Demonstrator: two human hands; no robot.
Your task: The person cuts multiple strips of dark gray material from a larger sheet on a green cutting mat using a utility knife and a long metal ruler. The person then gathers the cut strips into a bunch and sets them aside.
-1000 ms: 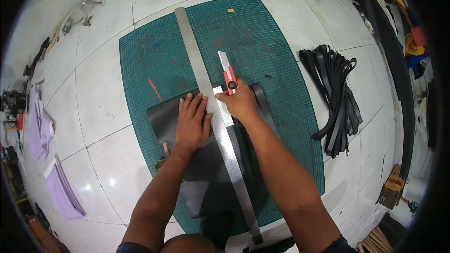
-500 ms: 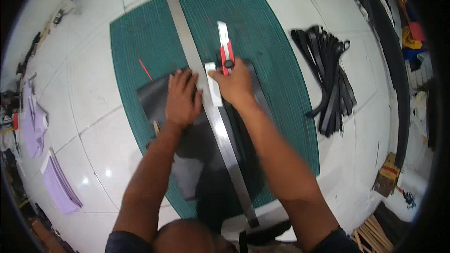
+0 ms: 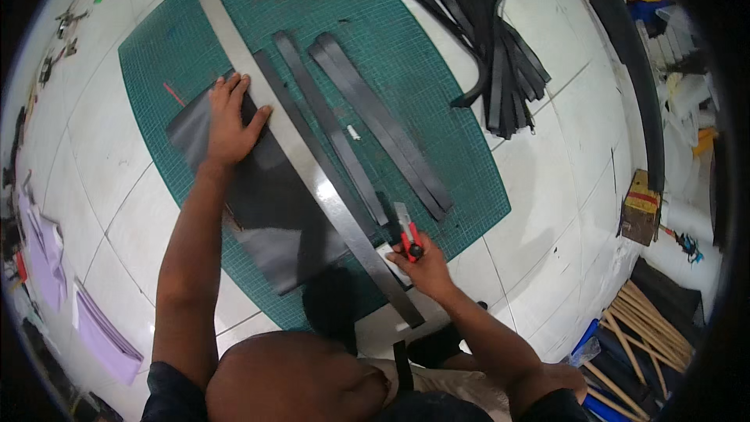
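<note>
Ruler [image 3: 312, 180], a long steel strip, lies aslant on the green mat [image 3: 437, 55] over the dark sheet [image 3: 266, 211], its long axis running from the mat's far left corner to its near edge. Half a second ago the knife [image 3: 408, 236] was midway along the ruler; now the right hand [image 3: 426, 270], gripping it, sits at the ruler's near end, so the cut looks finished. The left hand [image 3: 230, 125] presses open and flat on the sheet just left of the ruler.

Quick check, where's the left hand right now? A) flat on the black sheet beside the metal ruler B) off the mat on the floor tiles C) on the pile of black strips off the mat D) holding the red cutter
A: the left hand lies flat on the black sheet against the metal ruler, while the right hand holds the red cutter.
</note>
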